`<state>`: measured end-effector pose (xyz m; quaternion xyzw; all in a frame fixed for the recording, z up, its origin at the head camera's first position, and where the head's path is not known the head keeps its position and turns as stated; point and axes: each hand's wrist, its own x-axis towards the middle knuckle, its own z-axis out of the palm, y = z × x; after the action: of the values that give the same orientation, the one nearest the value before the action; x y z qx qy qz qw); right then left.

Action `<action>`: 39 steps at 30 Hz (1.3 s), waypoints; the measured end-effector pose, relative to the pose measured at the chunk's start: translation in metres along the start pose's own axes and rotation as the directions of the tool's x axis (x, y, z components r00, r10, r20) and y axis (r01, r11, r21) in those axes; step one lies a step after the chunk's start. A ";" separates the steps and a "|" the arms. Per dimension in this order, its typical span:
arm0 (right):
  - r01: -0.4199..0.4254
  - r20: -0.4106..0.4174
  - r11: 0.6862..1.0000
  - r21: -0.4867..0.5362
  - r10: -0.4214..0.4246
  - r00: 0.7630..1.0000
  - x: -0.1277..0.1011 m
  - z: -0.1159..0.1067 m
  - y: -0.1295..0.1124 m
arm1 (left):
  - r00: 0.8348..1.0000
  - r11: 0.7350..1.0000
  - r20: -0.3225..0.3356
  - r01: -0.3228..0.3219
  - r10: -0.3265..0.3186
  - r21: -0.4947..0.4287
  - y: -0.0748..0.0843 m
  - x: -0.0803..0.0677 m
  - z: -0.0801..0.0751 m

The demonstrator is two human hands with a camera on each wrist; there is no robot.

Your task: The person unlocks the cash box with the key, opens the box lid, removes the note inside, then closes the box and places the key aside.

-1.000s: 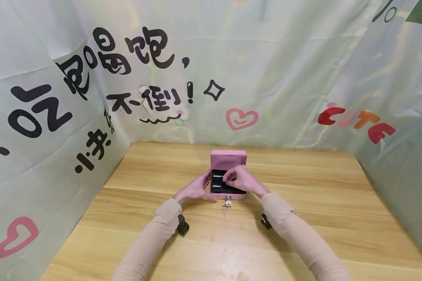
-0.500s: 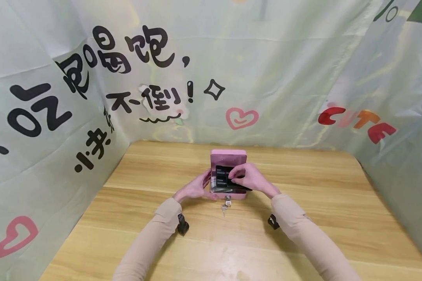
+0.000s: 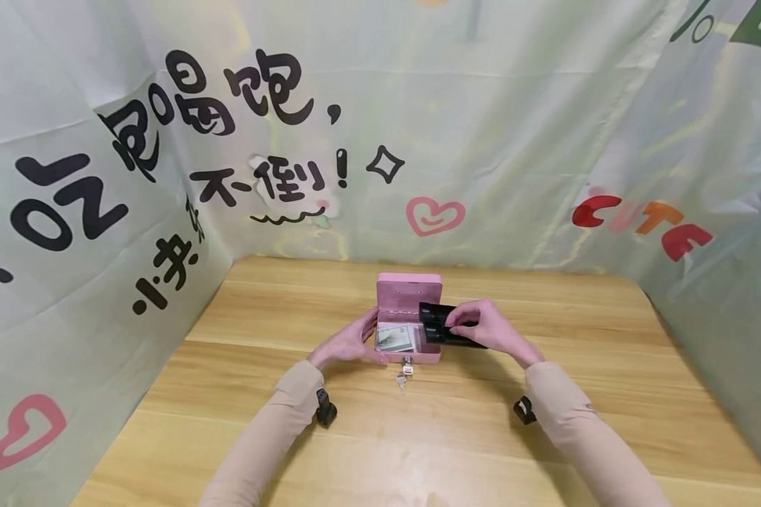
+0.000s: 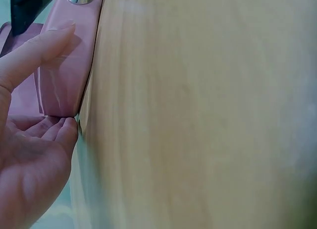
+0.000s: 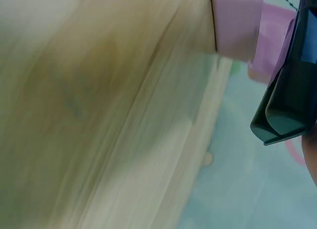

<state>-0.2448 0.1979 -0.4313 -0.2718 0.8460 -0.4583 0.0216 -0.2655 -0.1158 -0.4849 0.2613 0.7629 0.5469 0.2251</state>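
Lifted up & to the right since the frame half a sec. ago, a black moulded-plastic tray w/ rounded troughs [image 3: 434, 332] is pinched b/w thumb & fingers of a person's right hand [image 3: 490, 327], its left end overlapping the right side of the box in the head view; whether it touches the rim, can't tell. Single-point pinch, so the tray could tip or slip if finger pressure eases, esp. w/ its far end unsupported; a low swing could snag the box's right wall & drag it. At left, the person's left hand [image 3: 350, 339] grips the box's near-left corner, thumb on front, fingers at the end; should that hold slacken, a bump might skid the pink, metal-looking rectangular box [image 3: 423, 358], its lid [image 3: 399, 297] raised at the back. Inside, flat green-and-white paper, prob. a banknote [image 3: 394, 338], could shift if jolted. Out front, a small silvery padlock [image 3: 408, 367] w/ key [image 3: 401, 381] might catch a passing sleeve. Underneath, a pale wood-grain table [image 3: 355, 465].
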 end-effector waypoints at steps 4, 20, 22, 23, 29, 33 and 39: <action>0.004 -0.027 1.000 -0.004 -0.004 1.000 -0.006 -0.010 0.006 | 1.000 1.000 0.000 0.004 -0.004 -0.003 -0.001 -0.001 -0.001; -0.114 -0.084 0.986 -0.120 0.104 0.991 -0.017 -0.043 0.035 | 1.000 1.000 0.009 -0.026 0.026 0.006 -0.004 -0.002 -0.002; -0.119 -0.087 0.984 -0.136 0.108 0.990 -0.015 -0.044 0.039 | 0.999 0.999 0.010 -0.034 0.034 0.010 -0.004 -0.001 -0.003; -0.122 -0.088 0.982 -0.144 0.110 0.990 -0.014 -0.044 0.041 | 0.999 0.999 0.009 -0.034 0.034 0.010 -0.004 -0.002 -0.003; -0.132 -0.089 0.976 -0.174 0.118 0.989 -0.009 -0.044 0.053 | 1.000 1.000 0.004 -0.030 0.030 0.007 -0.003 -0.002 -0.002; -0.134 -0.087 0.972 -0.193 0.120 0.989 -0.007 -0.043 0.060 | 0.999 0.999 0.008 -0.036 0.036 0.016 -0.003 -0.002 -0.002; -0.134 -0.083 0.969 -0.205 0.119 0.989 -0.003 -0.040 0.062 | 1.000 0.999 0.004 -0.029 0.029 0.027 -0.002 -0.003 -0.001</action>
<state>-0.2810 0.2572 -0.4577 -0.2020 0.9055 -0.3730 -0.0076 -0.2640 -0.1190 -0.4861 0.2764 0.7660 0.5392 0.2149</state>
